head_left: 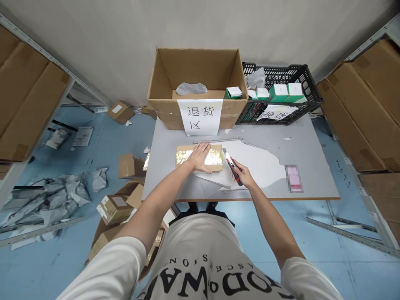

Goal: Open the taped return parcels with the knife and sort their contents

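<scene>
A small cardboard box [216,157] wrapped in shiny clear tape lies flat on the grey table [162,179]. My left hand [199,158] rests on its top, fingers stretched out and thumb apart. In my right hand [243,174] is a red and black box cutter [233,167], gripped by its handle. The cutter's blade end points up and left, close to the box's right end; whether it touches the cardboard I cannot tell. Underneath and to the right spreads a torn white sheet [259,164].
Behind stands a large open carton [165,108] with a paper sign, a plastic bag and a green-white box inside. A black crate [312,89] beside it holds several green-white boxes. A blurred pink item [293,178] lies at the right. Opened cartons [114,208] lie on the floor left.
</scene>
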Action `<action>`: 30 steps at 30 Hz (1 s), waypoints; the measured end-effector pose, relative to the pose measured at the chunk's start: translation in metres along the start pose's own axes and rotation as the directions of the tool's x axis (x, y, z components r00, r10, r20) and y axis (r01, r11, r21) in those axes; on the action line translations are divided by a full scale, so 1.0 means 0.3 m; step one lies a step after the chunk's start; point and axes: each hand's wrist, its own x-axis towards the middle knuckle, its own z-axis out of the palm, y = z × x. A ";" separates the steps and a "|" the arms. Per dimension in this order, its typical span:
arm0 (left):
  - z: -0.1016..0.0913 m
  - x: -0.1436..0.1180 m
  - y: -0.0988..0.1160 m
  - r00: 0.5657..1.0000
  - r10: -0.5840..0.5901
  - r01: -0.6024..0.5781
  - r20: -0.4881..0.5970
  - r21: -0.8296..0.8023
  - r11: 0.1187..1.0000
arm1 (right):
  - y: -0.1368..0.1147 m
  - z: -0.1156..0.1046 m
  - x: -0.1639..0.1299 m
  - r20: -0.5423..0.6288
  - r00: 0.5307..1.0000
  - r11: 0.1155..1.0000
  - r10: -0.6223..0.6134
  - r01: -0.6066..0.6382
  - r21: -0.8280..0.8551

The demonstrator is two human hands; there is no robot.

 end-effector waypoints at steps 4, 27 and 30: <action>-0.003 -0.001 0.003 1.000 -0.004 0.004 0.006 0.000 1.000 | 0.005 -0.003 -0.003 0.014 1.000 1.000 0.005 -0.005 -0.012; -0.009 -0.014 0.018 1.000 -0.007 0.007 0.025 -0.013 1.000 | -0.111 -0.109 -0.009 0.233 0.970 0.966 0.067 -0.004 -0.260; -0.008 -0.014 0.017 1.000 -0.008 0.009 0.027 -0.023 1.000 | -0.105 -0.109 -0.014 0.235 0.970 0.968 0.056 0.005 -0.251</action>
